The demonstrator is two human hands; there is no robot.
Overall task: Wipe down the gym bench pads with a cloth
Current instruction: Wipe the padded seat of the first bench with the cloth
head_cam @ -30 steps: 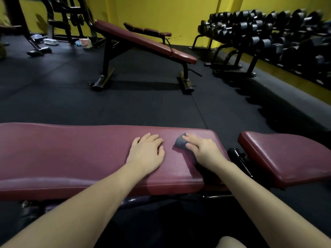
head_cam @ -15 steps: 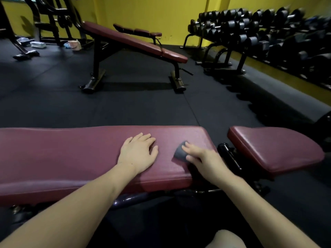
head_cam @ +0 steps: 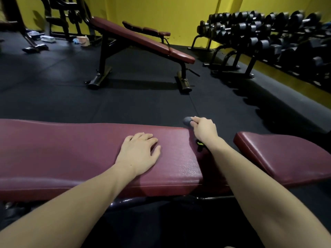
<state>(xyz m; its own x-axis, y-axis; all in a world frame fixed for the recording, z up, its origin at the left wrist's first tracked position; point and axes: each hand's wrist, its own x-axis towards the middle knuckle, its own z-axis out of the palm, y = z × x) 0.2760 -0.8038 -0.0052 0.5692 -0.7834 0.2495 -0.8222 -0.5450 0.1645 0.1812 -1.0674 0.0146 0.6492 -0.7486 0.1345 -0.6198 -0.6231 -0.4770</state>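
A long maroon bench pad (head_cam: 62,151) stretches across in front of me, with a shorter maroon seat pad (head_cam: 279,158) to its right across a gap. My left hand (head_cam: 138,153) rests flat on the long pad near its right end, fingers spread. My right hand (head_cam: 203,129) pinches a small dark grey cloth (head_cam: 187,121) at the pad's far right corner, over the gap between the pads. Most of the cloth is hidden by the fingers.
Another maroon incline bench (head_cam: 143,40) stands on the black rubber floor (head_cam: 53,90) ahead. A dumbbell rack (head_cam: 259,36) lines the yellow wall at right. Machines and small items (head_cam: 82,41) sit at the back left. The bench's dark frame (head_cam: 143,201) runs under the pads.
My right hand has carried the cloth from the pad's near right part away to its far right corner. My left hand has stayed flat on the pad.
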